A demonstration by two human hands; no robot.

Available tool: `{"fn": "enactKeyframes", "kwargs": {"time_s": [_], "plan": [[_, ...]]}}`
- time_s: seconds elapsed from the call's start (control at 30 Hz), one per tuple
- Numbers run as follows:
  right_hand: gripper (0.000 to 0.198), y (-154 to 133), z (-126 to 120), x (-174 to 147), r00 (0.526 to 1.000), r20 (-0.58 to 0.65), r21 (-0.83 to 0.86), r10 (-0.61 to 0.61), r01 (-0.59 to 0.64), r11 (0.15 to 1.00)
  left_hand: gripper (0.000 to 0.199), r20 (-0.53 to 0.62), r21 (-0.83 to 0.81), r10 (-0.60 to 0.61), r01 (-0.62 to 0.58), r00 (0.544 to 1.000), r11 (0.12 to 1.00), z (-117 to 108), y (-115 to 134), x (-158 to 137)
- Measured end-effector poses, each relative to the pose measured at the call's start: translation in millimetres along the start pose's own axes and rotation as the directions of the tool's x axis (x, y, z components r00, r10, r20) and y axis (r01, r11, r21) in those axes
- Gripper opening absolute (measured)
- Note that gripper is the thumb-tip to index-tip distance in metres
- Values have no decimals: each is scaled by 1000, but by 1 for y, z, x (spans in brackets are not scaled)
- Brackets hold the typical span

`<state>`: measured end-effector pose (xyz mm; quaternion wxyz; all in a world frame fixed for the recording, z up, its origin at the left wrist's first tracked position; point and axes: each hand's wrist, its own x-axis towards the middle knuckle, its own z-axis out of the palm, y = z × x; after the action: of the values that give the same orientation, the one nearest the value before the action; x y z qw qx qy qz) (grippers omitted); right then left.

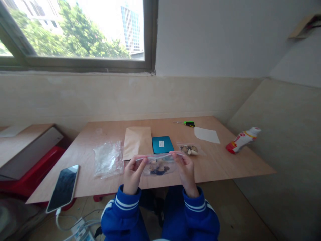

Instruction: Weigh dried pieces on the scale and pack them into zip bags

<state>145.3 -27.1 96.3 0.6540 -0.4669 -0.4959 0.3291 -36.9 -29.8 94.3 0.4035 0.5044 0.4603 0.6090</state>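
Observation:
A clear zip bag (160, 166) with brown and dark dried pieces in it is stretched between my two hands, above the table's near edge. My left hand (134, 172) pinches the left end of its top strip, and my right hand (184, 167) pinches the right end. Whether the seal is closed I cannot tell. Just beyond my right hand lies another clear bag (190, 149) holding similar pale and dark pieces. Behind the held bag are a teal square device (163, 144) with a white label and a brown paper envelope (137, 142).
Left of the envelope lies a pile of clear plastic bags (108, 159). A phone (64, 187) with a charging cable rests at the table's left corner. Farther back are a screwdriver (185, 123) and white paper (207, 135). A red-and-white bottle (242, 140) stands at right.

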Motion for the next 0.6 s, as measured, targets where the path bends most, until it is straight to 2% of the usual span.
{"fn": "enactKeyframes", "kwargs": {"time_s": [0.1,0.3,0.47,0.6], "plan": [[21,0,0,-1,1000,-2,-44,-13,13,999,21,-12,26,5,-5,1000,1000,0,1,0],[19,2,5,-6,984,-153,-108,-89,73,991,22,-38,62,26,-23,999,998,3,6,-3],[17,1,3,-3,995,46,-82,-87,90,993,19,-96,151,104,-89,990,985,-1,4,-5],[18,-2,-2,0,990,98,-181,-106,122,976,15,-64,186,175,-160,983,969,-2,3,-5]]}}
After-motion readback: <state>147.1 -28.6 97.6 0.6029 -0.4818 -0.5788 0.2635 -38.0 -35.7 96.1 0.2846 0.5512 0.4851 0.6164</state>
